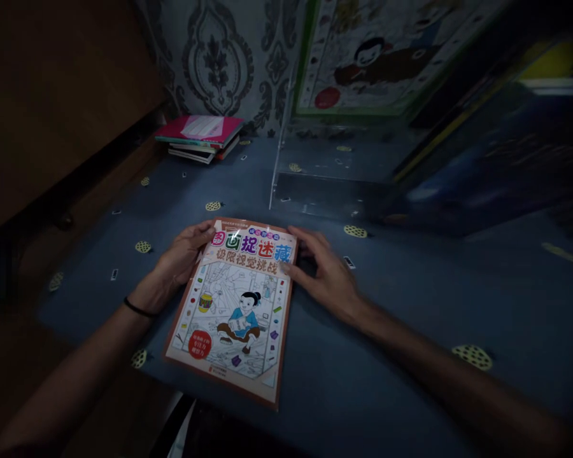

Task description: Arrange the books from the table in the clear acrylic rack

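A picture book point(233, 305) with an orange border and colourful Chinese lettering lies face up near the front edge of the table, its top tilted slightly away to the right. My left hand point(186, 251) grips its upper left edge, thumb on the cover and the other fingers partly hidden beneath. On the upper right side, my right hand point(325, 270) holds the same book, thumb lying on the cover and fingers at the top right corner. A black band circles my left wrist.
A clear acrylic stand point(334, 191) holds upright books, including a green-bordered one point(363, 57), at the back right. Behind on the left sits a small stack of books point(203, 137) with a pink one on top. The blue tablecloth point(410, 286) bears yellow dotted shapes.
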The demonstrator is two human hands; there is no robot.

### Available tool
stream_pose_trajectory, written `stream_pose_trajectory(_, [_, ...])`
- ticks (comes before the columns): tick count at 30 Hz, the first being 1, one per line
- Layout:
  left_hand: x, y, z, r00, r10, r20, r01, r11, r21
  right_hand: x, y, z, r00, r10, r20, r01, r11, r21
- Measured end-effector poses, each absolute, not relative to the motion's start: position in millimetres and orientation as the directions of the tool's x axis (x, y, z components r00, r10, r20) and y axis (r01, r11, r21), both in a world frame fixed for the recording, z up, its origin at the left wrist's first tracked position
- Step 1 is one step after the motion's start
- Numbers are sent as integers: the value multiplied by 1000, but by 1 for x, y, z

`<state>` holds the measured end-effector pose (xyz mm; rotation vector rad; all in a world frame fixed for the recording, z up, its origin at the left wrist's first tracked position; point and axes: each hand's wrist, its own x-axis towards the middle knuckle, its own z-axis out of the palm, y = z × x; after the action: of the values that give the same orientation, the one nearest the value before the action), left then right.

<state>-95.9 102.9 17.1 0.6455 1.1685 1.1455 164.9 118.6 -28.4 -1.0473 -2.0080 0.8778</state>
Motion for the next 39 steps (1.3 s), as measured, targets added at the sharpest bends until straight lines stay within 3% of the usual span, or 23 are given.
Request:
stream_pose_trajectory(2, [-96,103,14,-71,937,-342,-323,302,897,164,122,-28,-389,902,189,207,285,-936])
stream_pose_trajectory(5, [-101,105,8,-144,952,-271,-203,239,950,163,126,-28,-440,895,75,-17,75,-997])
stream_pose_trajectory(8, [-106,106,3,-233,970,-66,156,104,982,162,128,-28,-460,886,60,-114,9,-993])
stream_pose_trajectory(11, [-107,100,2,-169,946,276,631,-112,768,160,128,-27,-452,890,56,-130,-4,-991])
stream_pose_trajectory(13, [-101,93,5,-24,929,369,786,-210,581,160,127,-26,-452,890,54,-122,-2,-992])
stream_pose_trajectory(16, [-84,81,11,142,933,330,826,-296,480,161,126,-23,-457,887,67,-136,4,-991])
stream_pose_trajectory(22, [-43,64,26,264,943,201,809,-330,486,163,126,-19,-476,876,79,-221,-33,-975])
stream_pose_trajectory(27, [-21,59,26,300,949,97,856,-313,412,163,127,-21,-509,857,80,-262,-66,-963])
stream_pose_trajectory(31, [-13,58,23,301,948,100,888,-317,334,163,128,-25,-512,852,106,-262,-37,-964])
stream_pose_trajectory(39, [-6,60,33,277,959,66,901,-283,329,162,127,-25,-507,855,114,-269,-31,-963])
